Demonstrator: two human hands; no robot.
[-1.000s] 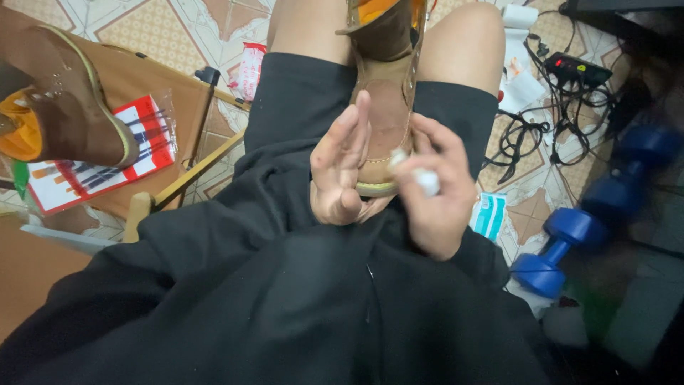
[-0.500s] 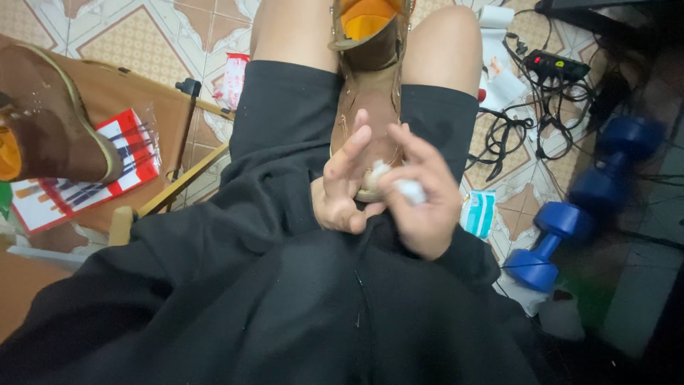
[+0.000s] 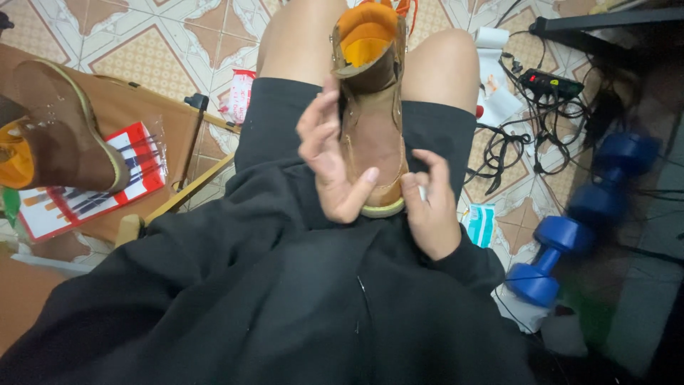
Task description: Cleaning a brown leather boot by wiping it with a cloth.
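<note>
The person wears a loose black long-sleeved top (image 3: 299, 299) and black shorts (image 3: 278, 121), knees bare.

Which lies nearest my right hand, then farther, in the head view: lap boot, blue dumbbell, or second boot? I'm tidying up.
From the right hand:
1. Lap boot, touching it, between the knees.
2. Blue dumbbell, on the floor to the right.
3. Second boot, far left, on the folding stool.

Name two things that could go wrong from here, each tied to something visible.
The brown boot lies loosely on the lap, steadied only by the left hand at its side; it could slide off onto the tiled floor. The right hand pinches something small and white, hard to identify, which might drop.
</note>
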